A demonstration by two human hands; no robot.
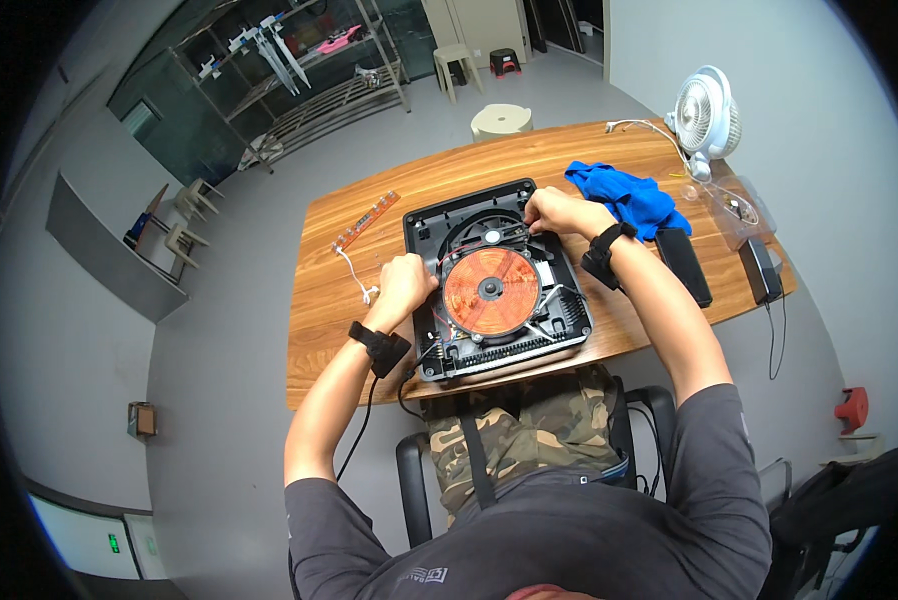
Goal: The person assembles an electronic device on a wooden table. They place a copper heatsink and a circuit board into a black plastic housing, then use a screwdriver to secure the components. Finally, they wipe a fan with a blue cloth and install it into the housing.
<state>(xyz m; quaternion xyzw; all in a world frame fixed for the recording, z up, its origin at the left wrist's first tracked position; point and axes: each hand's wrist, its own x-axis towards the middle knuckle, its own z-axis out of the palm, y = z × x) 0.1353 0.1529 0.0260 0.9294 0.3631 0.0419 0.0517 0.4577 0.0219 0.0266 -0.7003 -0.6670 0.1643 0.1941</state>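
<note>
In front of me on the table lies the open black housing of an induction cooker. Its round copper coil sits in the middle, with a black cooling fan behind it. My left hand rests at the housing's left edge beside the coil, its fingers curled and their tips mostly hidden. At the far right part of the housing, next to the fan, the fingers of my right hand are pinched together. Whatever lies between them is too small to make out. White wires run near the coil's right side.
Left of the housing lies a narrow orange circuit board with a white cable. To the right are a blue cloth, a black phone, a clear plastic box, a black adapter and a white fan.
</note>
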